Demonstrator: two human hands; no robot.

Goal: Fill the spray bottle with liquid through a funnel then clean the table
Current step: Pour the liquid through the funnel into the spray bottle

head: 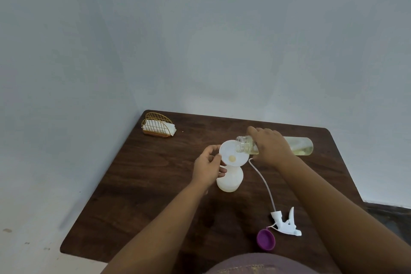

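Pouring begins, wiping yet to come

The right hand (270, 148) grips a tilted refill bottle (298, 145) over the funnel (233, 153), which the left hand (208, 168) pinches steady atop the spray bottle (230, 181); the trigger head (285, 222) lies unattached on the table (155, 184).

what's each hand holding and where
Right hand grips the tilted clear bottle around its middle, mouth over the funnel. Left hand holds the funnel's rim as it sits on the spray bottle.
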